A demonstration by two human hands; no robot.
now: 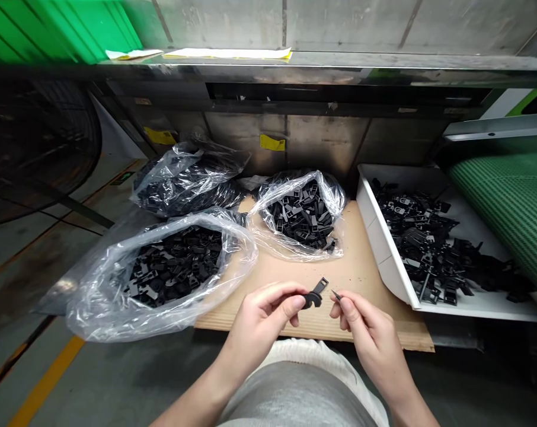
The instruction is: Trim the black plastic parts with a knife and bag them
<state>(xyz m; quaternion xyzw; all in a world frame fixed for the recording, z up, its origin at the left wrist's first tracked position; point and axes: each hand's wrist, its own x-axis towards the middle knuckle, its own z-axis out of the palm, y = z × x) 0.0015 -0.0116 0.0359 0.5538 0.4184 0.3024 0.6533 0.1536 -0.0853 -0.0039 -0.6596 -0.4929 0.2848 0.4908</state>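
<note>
My left hand (264,317) pinches a small black plastic part (315,295) between thumb and fingers, held above the front edge of a wooden board (361,273). My right hand (361,326) is closed in a pinch just to the right of it, gripping a thin small tool or sliver (336,295) whose tip points at the part. Both hands hover over my lap.
Three clear plastic bags of black parts lie on the board: one front left (170,267), one behind it (184,178), one in the middle (301,213). A white tray (384,249) holds loose black parts at the right. A green conveyor belt (508,201) lies beyond it.
</note>
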